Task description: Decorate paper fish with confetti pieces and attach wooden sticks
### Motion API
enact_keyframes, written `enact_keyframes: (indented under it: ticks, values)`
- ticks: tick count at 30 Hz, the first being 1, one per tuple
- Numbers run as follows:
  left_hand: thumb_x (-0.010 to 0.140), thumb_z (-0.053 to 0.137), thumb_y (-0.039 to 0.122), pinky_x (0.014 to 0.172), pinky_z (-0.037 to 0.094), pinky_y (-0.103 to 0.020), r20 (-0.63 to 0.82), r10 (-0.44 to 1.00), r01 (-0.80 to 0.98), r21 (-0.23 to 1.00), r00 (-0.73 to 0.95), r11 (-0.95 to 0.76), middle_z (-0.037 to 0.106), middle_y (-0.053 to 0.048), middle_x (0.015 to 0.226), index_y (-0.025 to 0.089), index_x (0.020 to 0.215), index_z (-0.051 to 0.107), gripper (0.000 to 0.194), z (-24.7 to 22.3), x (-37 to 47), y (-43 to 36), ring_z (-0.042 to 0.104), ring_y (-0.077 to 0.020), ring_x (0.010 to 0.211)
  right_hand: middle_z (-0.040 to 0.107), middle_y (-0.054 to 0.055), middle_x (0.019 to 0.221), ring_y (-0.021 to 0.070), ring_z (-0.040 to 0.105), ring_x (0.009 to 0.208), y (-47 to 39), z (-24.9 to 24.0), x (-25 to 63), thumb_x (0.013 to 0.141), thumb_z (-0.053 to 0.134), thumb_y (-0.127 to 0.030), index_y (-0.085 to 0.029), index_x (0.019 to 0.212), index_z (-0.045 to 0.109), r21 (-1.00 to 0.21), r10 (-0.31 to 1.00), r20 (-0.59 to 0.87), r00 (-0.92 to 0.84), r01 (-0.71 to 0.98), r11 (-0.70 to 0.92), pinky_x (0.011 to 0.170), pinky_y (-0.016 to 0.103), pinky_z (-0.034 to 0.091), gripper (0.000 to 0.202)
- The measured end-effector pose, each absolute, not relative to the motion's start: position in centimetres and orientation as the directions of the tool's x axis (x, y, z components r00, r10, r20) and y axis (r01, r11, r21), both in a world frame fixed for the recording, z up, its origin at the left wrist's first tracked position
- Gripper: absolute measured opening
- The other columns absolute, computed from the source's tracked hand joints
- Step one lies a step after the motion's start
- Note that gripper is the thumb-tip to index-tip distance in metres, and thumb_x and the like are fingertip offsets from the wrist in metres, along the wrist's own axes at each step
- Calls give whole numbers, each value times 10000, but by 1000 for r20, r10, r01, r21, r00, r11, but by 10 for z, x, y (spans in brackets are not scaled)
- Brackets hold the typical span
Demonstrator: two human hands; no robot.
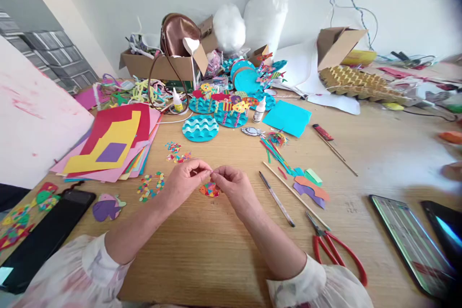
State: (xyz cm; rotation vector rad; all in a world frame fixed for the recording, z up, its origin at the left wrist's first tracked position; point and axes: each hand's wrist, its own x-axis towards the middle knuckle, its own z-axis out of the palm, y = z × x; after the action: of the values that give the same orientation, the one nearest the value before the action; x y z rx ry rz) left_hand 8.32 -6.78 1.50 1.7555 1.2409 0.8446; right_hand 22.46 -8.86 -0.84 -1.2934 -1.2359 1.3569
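Observation:
My left hand (188,176) and my right hand (233,185) meet at their fingertips over the middle of the table. Both are closed in a pinch; whatever lies between the fingers is too small to make out. Just below the fingertips lies a small paper fish (210,190) covered in multicoloured pieces, partly hidden by my right hand. Left of my left hand are loose paper dots (150,186), with small piles of coloured paper bits (178,157) farther up. A ballpoint pen (277,199) and a thin wooden stick (296,195) lie right of my right hand.
Red-handled scissors (334,245) and a phone (407,245) lie at the right. Stacked coloured paper (108,147), a purple paper fish (107,207) and a black phone (50,236) are at the left. Behind stand glue bottles (259,111), a blue wavy disc (200,128) and a cardboard box (162,65).

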Motion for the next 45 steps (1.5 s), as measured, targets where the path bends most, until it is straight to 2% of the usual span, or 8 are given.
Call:
enact_keyframes:
  ticks: [3,6,10,14,18,25,30,45]
  values:
    - [743,478,242,573,412,-195,63,937,433,875,342,-217,603,6,708,154,776,606,159,13,83,-68,532,-105,633,496,-40,527,77,400,478,-88,-11,228,689,536,-340,-157,658,572,-992,989,-124,-87,43,-120,468,203,310,189]
    - [778,446,218,586,422,-199,61,909,475,837,413,-272,612,-2,757,156,836,593,170,13,83,-68,548,-109,665,470,-48,514,77,387,480,-88,-14,230,695,521,-295,-163,650,574,-986,994,-81,-79,150,-68,469,202,291,149]
    - [741,493,124,592,402,-205,104,885,630,664,455,-402,589,11,700,161,746,579,94,12,84,-65,530,-108,645,479,-47,527,78,417,512,-89,-15,231,707,493,-215,-170,636,584,-934,996,25,-82,353,53,499,196,298,124]
    - [726,502,68,609,380,-207,161,858,674,556,488,-488,568,20,663,162,686,564,119,9,85,-60,517,-107,645,502,-48,529,76,431,505,-88,-13,232,710,488,-208,-175,635,576,-901,997,34,-74,428,63,493,189,300,120]
    - [740,499,80,606,371,-202,126,858,664,581,498,-471,585,18,675,161,695,572,118,11,88,-58,525,-106,651,527,-43,545,79,453,506,-85,-14,236,700,485,-206,-175,645,566,-903,997,5,-75,429,37,489,187,313,102]
    - [738,488,134,561,353,-197,-12,892,678,654,453,-336,568,30,630,160,669,578,117,10,88,-57,492,-96,585,539,-35,562,86,469,525,-84,-14,242,691,472,-180,-172,637,566,-875,994,-40,-104,484,15,497,193,319,109]
    - [741,475,203,519,345,-190,-92,899,652,721,428,-236,550,33,606,162,693,585,127,5,86,-57,477,-100,566,586,-24,609,90,498,546,-85,-20,241,691,477,-194,-176,680,591,-903,991,-30,-133,429,31,508,194,344,116]
    - [750,447,252,511,330,-196,-89,880,634,727,466,-262,556,25,626,157,714,589,175,2,87,-57,470,-102,570,535,-41,537,81,449,501,-85,-22,239,680,481,-200,-166,624,570,-905,990,-84,-115,425,-27,471,191,291,111]
